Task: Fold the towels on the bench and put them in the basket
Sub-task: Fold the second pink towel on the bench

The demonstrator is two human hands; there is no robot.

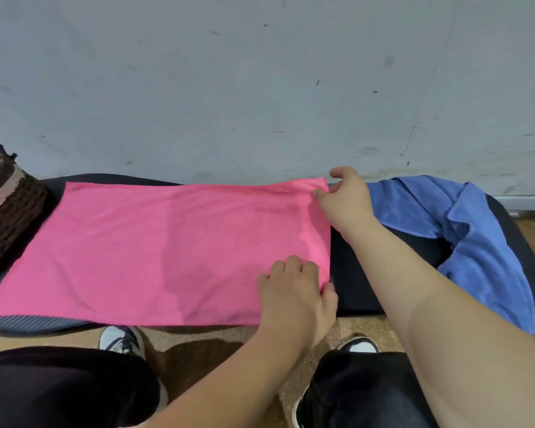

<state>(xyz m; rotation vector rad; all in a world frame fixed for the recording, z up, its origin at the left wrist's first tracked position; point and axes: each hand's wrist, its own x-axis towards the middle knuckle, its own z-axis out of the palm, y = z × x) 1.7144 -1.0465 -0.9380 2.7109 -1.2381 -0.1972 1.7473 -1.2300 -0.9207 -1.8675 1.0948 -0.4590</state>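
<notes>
Count: 1 pink towel point(155, 248) mid-frame, 1 blue towel point(464, 217) right, 1 basket point(10, 217) left edge, 1 bench point(359, 273). Mine: left hand point(294, 291), right hand point(346, 199), 2 shoes point(122, 339) bottom.

matt cloth pink towel point(155, 242), woven wicker basket point(10, 211)

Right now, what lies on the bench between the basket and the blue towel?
Head view: the pink towel, spread flat, then a bare strip of black bench.
</notes>
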